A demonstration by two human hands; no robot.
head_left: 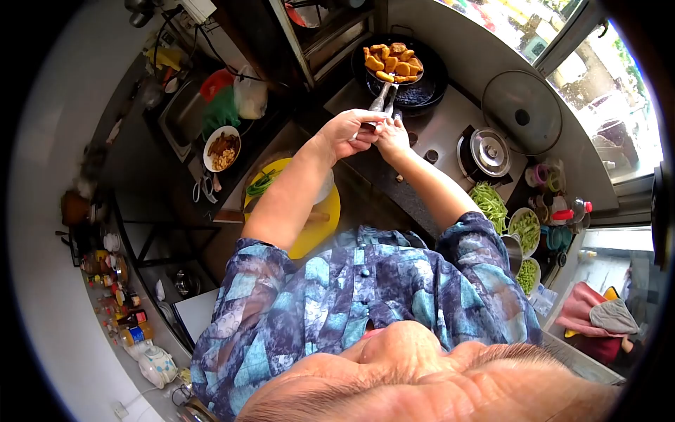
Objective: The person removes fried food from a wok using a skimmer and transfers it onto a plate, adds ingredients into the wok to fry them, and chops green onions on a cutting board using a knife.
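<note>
My left hand [349,133] is closed around a metal utensil handle [380,97]. Beside it, my right hand [391,139] is closed at the lower end of a second handle, close to the wok's black handle [398,114]; the fingers partly hide what each one grips. Above the dark wok [422,93], a round skimmer holds several golden-brown fried pieces [391,62]. Dark, shiny liquid shows in the wok under it.
Right of the wok are a glass lid [522,116], a lidded steel pot [490,151] and sliced green vegetables [490,204]. A yellow round board [327,224] lies below my left forearm. Further left are a bowl of food [223,149], scissors [204,188] and a sink [177,116].
</note>
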